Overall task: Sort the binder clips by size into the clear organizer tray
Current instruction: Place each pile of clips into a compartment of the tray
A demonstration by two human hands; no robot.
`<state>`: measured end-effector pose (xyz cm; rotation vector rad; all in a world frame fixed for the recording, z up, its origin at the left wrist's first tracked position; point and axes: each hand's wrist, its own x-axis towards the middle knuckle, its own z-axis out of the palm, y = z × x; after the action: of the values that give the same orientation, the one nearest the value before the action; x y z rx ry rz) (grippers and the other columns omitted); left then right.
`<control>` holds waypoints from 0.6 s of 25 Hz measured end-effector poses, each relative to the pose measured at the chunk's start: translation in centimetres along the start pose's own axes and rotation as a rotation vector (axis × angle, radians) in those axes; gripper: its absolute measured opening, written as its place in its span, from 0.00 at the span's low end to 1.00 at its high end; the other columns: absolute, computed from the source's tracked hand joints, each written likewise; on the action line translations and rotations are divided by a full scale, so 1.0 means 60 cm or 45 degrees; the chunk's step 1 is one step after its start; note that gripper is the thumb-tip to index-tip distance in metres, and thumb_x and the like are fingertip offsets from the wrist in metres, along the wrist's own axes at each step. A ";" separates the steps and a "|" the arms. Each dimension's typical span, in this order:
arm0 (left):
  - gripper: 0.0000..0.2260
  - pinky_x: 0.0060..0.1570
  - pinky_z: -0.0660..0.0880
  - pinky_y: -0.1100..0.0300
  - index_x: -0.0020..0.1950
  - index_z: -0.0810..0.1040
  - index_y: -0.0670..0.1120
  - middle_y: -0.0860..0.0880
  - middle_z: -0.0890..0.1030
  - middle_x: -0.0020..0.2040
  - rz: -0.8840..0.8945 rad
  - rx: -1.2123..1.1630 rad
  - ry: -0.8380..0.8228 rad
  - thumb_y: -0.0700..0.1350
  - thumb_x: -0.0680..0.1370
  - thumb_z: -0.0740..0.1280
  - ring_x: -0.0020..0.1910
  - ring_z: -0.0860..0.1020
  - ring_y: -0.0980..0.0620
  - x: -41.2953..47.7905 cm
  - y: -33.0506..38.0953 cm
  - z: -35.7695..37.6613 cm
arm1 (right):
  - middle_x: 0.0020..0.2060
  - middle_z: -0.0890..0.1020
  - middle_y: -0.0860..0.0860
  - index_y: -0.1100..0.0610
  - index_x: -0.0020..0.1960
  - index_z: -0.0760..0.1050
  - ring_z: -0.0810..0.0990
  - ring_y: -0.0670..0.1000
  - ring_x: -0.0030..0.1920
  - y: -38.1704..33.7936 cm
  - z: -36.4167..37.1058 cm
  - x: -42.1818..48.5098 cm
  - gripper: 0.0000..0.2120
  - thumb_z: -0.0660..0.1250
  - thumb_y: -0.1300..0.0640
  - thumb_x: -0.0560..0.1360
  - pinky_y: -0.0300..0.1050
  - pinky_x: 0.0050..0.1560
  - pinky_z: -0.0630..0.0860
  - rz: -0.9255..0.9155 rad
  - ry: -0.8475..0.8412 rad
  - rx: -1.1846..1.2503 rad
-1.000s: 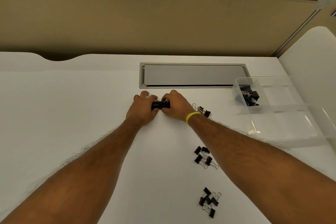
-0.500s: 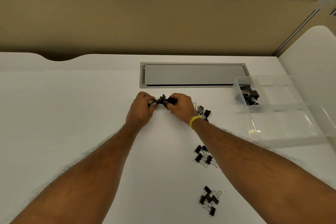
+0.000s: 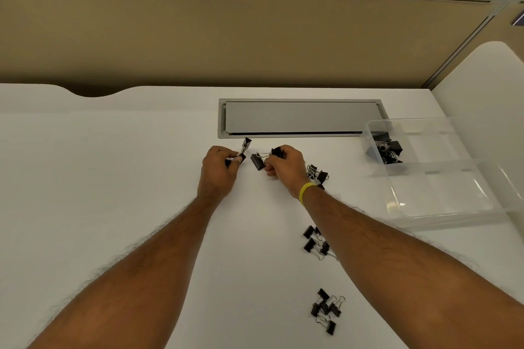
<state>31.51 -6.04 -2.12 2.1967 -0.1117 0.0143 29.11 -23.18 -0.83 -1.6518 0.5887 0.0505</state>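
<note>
While the left hand (image 3: 219, 170) is pinching a black clip (image 3: 247, 143) by its wire handle, the right hand (image 3: 285, 168) is gripping two more. Three loose clusters (image 3: 324, 310) are lying on the desk near the clear plastic tray (image 3: 442, 207).

Black binder clips w/ silver wire handles. Small clip (image 3: 246, 144) sticks up from left grip (image 3: 219, 170), pinched by its handle. Larger clip (image 3: 257, 161) is held by its handles in right grip (image 3: 283, 167). Loose on counter (image 3: 113, 178): far bunch (image 3: 319, 174) just beside right wrist, mid cluster (image 3: 314, 242), near cluster (image 3: 326, 310). Clear organizer tray (image 3: 442, 193) sits at right; clip pile (image 3: 387, 150) in its far-left corner compartment.
</note>
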 end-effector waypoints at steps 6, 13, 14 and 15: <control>0.04 0.48 0.78 0.57 0.48 0.81 0.45 0.48 0.82 0.47 -0.217 -0.326 0.124 0.44 0.77 0.69 0.44 0.82 0.49 0.003 -0.002 -0.004 | 0.31 0.73 0.53 0.56 0.36 0.69 0.71 0.50 0.30 -0.020 -0.006 0.000 0.11 0.72 0.58 0.71 0.41 0.29 0.68 0.200 -0.017 0.423; 0.08 0.44 0.78 0.62 0.54 0.82 0.43 0.51 0.84 0.46 -0.348 -0.568 0.156 0.45 0.78 0.68 0.41 0.84 0.52 -0.006 0.008 -0.014 | 0.46 0.77 0.47 0.56 0.57 0.74 0.76 0.49 0.45 -0.030 0.029 0.008 0.30 0.79 0.43 0.62 0.44 0.49 0.75 -0.202 -0.124 -0.844; 0.08 0.44 0.79 0.62 0.54 0.82 0.43 0.51 0.84 0.46 -0.349 -0.578 0.152 0.45 0.78 0.68 0.41 0.84 0.52 -0.008 0.009 -0.016 | 0.47 0.78 0.48 0.56 0.57 0.75 0.76 0.49 0.47 -0.031 0.035 0.007 0.28 0.78 0.46 0.63 0.45 0.50 0.76 -0.241 -0.150 -0.958; 0.09 0.44 0.79 0.63 0.55 0.82 0.43 0.51 0.83 0.47 -0.347 -0.587 0.151 0.45 0.78 0.68 0.41 0.84 0.52 -0.008 0.009 -0.017 | 0.48 0.80 0.50 0.57 0.56 0.76 0.78 0.51 0.49 -0.030 0.040 0.009 0.23 0.77 0.49 0.64 0.45 0.51 0.76 -0.279 -0.147 -1.047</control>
<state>31.01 -5.50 -1.09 1.7293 0.2314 -0.0312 31.06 -21.01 0.20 -2.4818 0.2988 0.2520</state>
